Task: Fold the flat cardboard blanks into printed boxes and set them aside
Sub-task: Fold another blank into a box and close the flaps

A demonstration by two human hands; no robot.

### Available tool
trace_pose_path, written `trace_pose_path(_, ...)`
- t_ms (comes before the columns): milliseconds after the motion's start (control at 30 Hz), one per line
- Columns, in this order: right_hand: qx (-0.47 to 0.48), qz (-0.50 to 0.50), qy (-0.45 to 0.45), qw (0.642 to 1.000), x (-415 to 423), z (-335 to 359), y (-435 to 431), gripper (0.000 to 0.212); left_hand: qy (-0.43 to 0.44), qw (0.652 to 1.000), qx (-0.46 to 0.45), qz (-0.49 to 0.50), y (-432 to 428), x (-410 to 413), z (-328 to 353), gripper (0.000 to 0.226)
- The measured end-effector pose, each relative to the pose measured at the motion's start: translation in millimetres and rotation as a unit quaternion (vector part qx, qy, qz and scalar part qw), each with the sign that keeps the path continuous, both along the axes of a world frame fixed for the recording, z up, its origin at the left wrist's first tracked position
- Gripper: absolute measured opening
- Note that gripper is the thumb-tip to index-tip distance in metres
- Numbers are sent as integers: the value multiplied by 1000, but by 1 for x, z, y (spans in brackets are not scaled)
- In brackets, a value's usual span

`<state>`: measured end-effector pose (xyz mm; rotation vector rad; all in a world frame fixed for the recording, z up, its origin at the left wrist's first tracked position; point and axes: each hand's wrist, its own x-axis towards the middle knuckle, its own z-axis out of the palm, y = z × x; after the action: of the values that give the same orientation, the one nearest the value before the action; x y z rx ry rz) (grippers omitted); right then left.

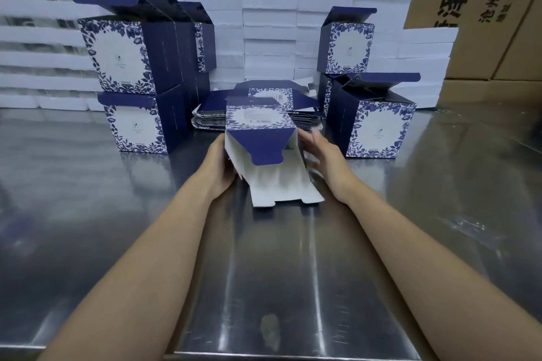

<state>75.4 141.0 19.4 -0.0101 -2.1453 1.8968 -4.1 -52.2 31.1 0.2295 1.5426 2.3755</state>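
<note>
You held one half-formed printed box (258,132) tipped toward you over the steel table (278,272), its bottom end facing you so the flaps could be reached: a blue flap was already folded across the opening and the long white flap (281,187) hung open below it. Your left hand (219,167) gripped the box's left wall, fingers curled behind it and mostly hidden. Your right hand (319,152) lay against the right side, fingers spread and motion-blurred, so I cannot tell whether they pinched anything. Behind the box lay one pile of flat blanks (211,119), within reach. At least three finished boxes (137,123) stood left, stacked, and three more boxes (375,126) right, lids up.
</note>
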Motion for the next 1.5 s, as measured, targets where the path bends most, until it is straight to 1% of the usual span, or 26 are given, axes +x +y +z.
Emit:
trace_pose_path(67,3,4,-5,1000,0,-1,1,51,-16,999,27,28,-1,0,-1,31)
trace_pose_path(100,5,11,-2,1000,0,-1,2,53,-11,999,25,16,-2,0,-1,30)
trace_pose_path(200,53,35,10,998,1,-3,4,62,17,999,-23,-45,-2,3,4,32)
trace_pose_path(233,85,45,19,995,2,-3,3,73,30,998,-46,-32,-2,5,4,32)
trace_pose_path(300,129,72,32,988,0,-5,0,102,70,991,-102,59,2,7,1,24)
trace_pose_path(333,142,75,37,986,-1,-6,-1,108,98,981,-123,113,4,6,0,21)
trace_pose_path(367,143,60,47,987,-1,-6,-3,108,133,972,-128,144,6,6,-2,21)
trace_pose_path(400,135,24,64,989,-1,-5,-4,100,162,970,-116,143,7,7,-3,25)
trace_pose_path(467,103,-76,121,984,0,-3,-5,74,195,975,-70,80,12,10,-5,43)
trace_pose_path(500,100,-130,153,974,0,-1,-5,58,219,972,-76,49,14,10,-4,56)
trace_pose_path(567,124,-222,208,944,1,1,-2,22,289,945,-152,9,20,12,-7,83)
trace_pose_path(600,129,-254,224,932,1,1,-2,17,313,933,-178,-4,23,15,-10,93)
trace_pose_path(633,124,-276,226,926,0,1,-1,20,320,929,-185,-2,26,16,-12,97)
trace_pose_path(667,104,-286,218,927,0,0,-1,18,320,931,-174,22,27,16,-14,91)
trace_pose_path(767,-38,-244,190,950,0,3,-2,15,311,929,-126,159,24,11,-12,35)
trace_pose_path(800,-95,-216,180,955,0,4,-2,14,292,930,-110,193,21,8,-10,21)
trace_pose_path(867,-174,-186,167,952,-2,5,-2,17,258,938,-75,219,13,1,-8,20)
trace_pose_path(933,-192,-200,174,945,-2,6,-4,31,258,939,-70,216,9,1,-9,33)
trace_pose_path(967,-188,-213,193,939,-1,7,-5,34,251,943,-68,209,9,1,-10,35)
trace_pose_path(1033,-166,-231,236,929,-1,7,-6,31,216,955,-55,194,12,2,-10,34)
trace_pose_path(1133,-111,-217,244,939,-2,6,-4,22,149,970,-27,192,13,1,-9,35)
trace_pose_path(1233,-63,-146,198,967,-1,4,-7,53,88,983,8,162,10,-4,-11,27)
trace_pose_path(1300,36,-110,185,976,1,0,-10,78,70,985,28,152,8,-6,-12,28)
trace_pose_path(1333,98,-108,180,973,1,-2,-11,84,65,985,32,156,8,-6,-12,29)
trace_pose_path(1400,175,-134,172,960,2,-3,-12,86,66,985,17,157,8,-8,-13,31)
trace_pose_path(1500,176,-172,184,952,1,-2,-15,75,97,985,-19,140,10,-8,-14,28)
